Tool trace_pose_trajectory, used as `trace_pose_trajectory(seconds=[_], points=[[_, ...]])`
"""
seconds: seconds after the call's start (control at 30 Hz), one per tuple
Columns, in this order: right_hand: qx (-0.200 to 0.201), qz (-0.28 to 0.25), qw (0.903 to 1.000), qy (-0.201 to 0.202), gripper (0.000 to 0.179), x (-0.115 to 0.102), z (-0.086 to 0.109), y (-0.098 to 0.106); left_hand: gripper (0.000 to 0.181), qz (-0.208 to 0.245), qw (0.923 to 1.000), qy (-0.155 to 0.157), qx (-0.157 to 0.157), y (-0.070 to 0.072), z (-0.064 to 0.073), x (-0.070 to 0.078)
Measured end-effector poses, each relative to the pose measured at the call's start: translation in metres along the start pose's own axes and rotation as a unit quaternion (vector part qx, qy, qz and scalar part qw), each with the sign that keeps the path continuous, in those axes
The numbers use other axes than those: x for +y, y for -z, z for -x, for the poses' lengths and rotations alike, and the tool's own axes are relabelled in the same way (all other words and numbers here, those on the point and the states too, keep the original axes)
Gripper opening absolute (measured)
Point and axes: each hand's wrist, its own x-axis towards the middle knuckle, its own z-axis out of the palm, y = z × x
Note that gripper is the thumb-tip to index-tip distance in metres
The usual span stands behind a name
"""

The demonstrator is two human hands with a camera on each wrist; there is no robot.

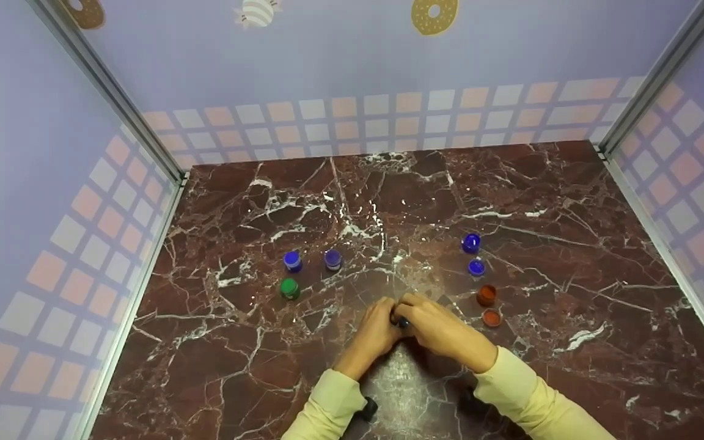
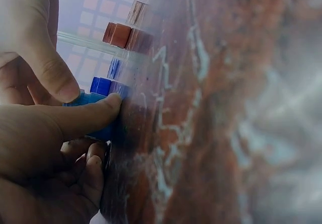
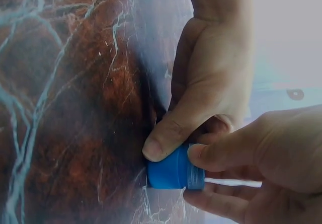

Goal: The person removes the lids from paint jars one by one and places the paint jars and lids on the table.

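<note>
Both hands meet over a small blue paint pot [image 3: 168,171] at the middle of the marble-patterned table [image 1: 217,366]. My left hand [image 1: 379,330] grips the pot's body low down, thumb against its side close to the tabletop. From the other side, my right hand [image 1: 437,324] pinches the ribbed lid [image 3: 196,177] at the top between thumb and fingers. The pot stands upright with the lid on it. In the head view the fingers hide most of it, and only a dark bit shows between them.
Left of the hands stand a blue pot [image 1: 292,261], a purple-blue pot [image 1: 332,260] and a green pot [image 1: 289,288], lids on. To the right are an open blue pot [image 1: 472,243], a blue lid [image 1: 476,267], an open orange-brown pot [image 1: 486,296] and its lid [image 1: 492,318].
</note>
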Motion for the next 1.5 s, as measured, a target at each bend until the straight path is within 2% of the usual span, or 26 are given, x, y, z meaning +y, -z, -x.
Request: trace_pose_trajectory(seconds=[0.43,0.7,0.8,1.03,1.13,1.3,1.5], points=[[-0.012,-0.038,0.9989,0.024,0.028,0.008,0.002,0.002,0.035,0.001,0.9998,0.019,-0.01,0.0,0.0,0.002],[-0.028,-0.048,0.9979,0.033,0.026,0.012,0.003,0.007,0.036,0.01,0.9985,0.049,-0.023,0.001,-0.001,0.005],[-0.028,-0.056,0.9971,0.042,0.028,0.014,0.002,0.01,0.036,0.015,0.9984,0.049,-0.022,0.002,-0.001,0.006],[0.001,-0.074,0.9955,0.06,0.036,0.021,0.005,0.017,0.038,0.007,0.9995,0.025,-0.016,0.002,0.001,0.003],[0.007,-0.089,0.9949,0.048,0.042,0.024,0.01,0.018,0.035,0.002,0.9998,0.012,-0.015,0.002,0.002,0.003],[0.033,-0.115,0.9928,0.01,0.046,0.028,0.023,0.018,0.034,0.019,0.9998,0.005,-0.01,-0.001,0.004,0.004],[0.09,-0.173,0.9808,0.001,0.039,0.037,0.041,0.012,0.035,-0.013,0.9999,0.007,0.004,-0.006,0.007,0.009]])
